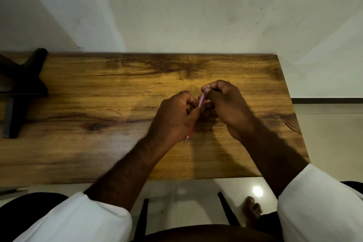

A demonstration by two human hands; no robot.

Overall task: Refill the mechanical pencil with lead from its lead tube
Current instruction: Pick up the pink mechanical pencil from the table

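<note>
Pencil first: we are holding the pink mechanical pencil (201,101) over the counter (78,143), a little toward 3 o'clock of its middle. Our left grip (172,120) is wrapping curled fingers round the barrel. Our right grip (225,104) is pinching the upper end between thumb and forefinger, and we are not managing to tell whether a cap or a lead is also lying in that pinch. The lead tube is not showing anywhere.

We are judging the risks as these. A lead is thin and brittle, so feeding it in at a slant to the barrel is likely to snap it. Anything small pulled off the top is apt to slip from the pinch and roll toward the counter's near edge at 6 o'clock.

The long axis is running from 1 o'clock to 7 o'clock. The back end is pointing away from us at 1 o'clock, and the tip (185,141) is pointing toward us at 7 o'clock, poking out below the left palm.

Further out, at 9 o'clock, a black stand (25,88) is sitting on the counter.
</note>
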